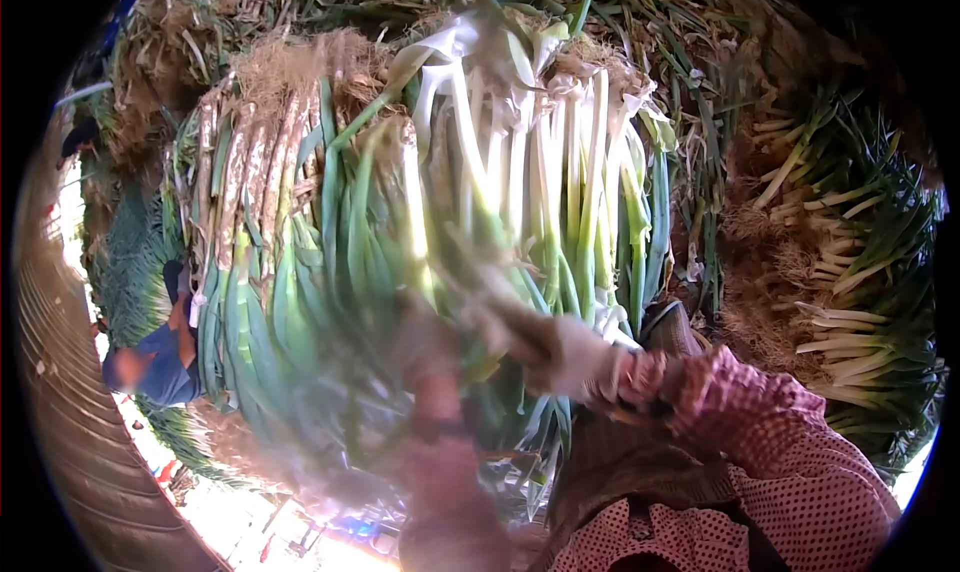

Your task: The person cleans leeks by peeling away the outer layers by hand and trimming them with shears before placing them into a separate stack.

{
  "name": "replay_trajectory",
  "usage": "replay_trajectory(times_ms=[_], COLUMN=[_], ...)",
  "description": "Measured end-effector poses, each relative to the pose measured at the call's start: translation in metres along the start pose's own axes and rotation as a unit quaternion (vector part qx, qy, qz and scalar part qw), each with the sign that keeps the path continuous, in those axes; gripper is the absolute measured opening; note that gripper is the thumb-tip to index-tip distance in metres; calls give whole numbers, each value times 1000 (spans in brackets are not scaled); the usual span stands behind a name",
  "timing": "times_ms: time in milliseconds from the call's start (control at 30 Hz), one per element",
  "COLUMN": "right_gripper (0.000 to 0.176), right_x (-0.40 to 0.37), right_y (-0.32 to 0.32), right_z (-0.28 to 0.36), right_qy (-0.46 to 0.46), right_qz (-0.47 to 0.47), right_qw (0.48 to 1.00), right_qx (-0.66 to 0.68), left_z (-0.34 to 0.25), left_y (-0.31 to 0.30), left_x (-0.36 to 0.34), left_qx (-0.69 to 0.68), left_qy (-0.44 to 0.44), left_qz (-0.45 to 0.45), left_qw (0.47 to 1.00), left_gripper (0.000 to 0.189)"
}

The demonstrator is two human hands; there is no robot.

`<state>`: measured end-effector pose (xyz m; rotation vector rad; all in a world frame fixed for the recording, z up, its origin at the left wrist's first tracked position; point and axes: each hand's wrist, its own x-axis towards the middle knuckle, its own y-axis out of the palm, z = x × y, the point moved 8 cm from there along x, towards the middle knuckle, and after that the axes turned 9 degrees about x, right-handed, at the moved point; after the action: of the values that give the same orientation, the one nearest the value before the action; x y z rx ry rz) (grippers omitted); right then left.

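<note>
In the head view a row of long green onions lies before me, roots up and green leaves toward me. On the right of it are clean white stalks (pixel 595 172); on the left, soil-stained brown stalks (pixel 230 187) with matted roots (pixel 310 67). My right hand (pixel 555 352), in a pale glove, reaches in over the leaves below the white stalks. My left hand (pixel 428 337) is over the leaves beside it, near the lower end of one white stalk (pixel 413 202). Motion smears both hands, so their fingers and anything in them cannot be made out.
More green onions (pixel 850 342) are stacked along the right, roots inward. Loose leaves and peelings (pixel 680 32) cover the ground at the back. Another person in a blue top (pixel 160 372) is at the left, near a ridged curved surface (pixel 75 372). My shoe (pixel 672 330) is beside the row.
</note>
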<state>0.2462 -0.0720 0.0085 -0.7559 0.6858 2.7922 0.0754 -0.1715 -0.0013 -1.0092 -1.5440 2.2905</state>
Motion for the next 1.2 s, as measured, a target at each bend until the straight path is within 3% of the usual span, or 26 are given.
replay_trajectory(times_ms=[33,167,367,567,600,633,667,733,933,967,1067,1200], right_gripper=[99,99,97,85,88,90,92,94,90,89,86,75], right_x=[-1,24,27,104,140,150,137,112,144,151,116,94], right_y=[8,-6,-13,-65,-73,-76,-75,-63,-66,-71,-71,-38], right_z=[-4,10,13,47,55,24,34,30,10,11,46,26], right_qy=[-7,53,29,32,-68,-28,11,11,-100,-120,12,-4], right_qz=[3,-54,-63,-208,-206,-188,-169,-160,-162,-158,-129,-102], right_qw=[1000,997,997,977,975,982,981,982,980,980,990,990], right_qx=[19,10,27,-17,-49,21,90,-97,-65,-20,55,-99], left_z=[-4,-1,-1,3,3,6,10,23,47,51,52,59], left_y=[-1,25,9,17,19,23,26,43,79,81,72,62], left_x=[-1,7,2,6,6,6,8,20,32,31,25,17], left_qx=[-13,-11,-50,-42,-54,-67,-82,-181,-380,-390,-406,-413], left_qy=[21,-58,-35,-33,-19,-7,4,7,134,128,72,18], left_qz=[-18,30,-21,-6,-11,-15,-21,44,21,29,86,132], left_qw=[1000,998,998,999,998,998,996,983,915,911,907,901], left_gripper=[44,50,45,46,46,47,47,43,36,37,38,39])
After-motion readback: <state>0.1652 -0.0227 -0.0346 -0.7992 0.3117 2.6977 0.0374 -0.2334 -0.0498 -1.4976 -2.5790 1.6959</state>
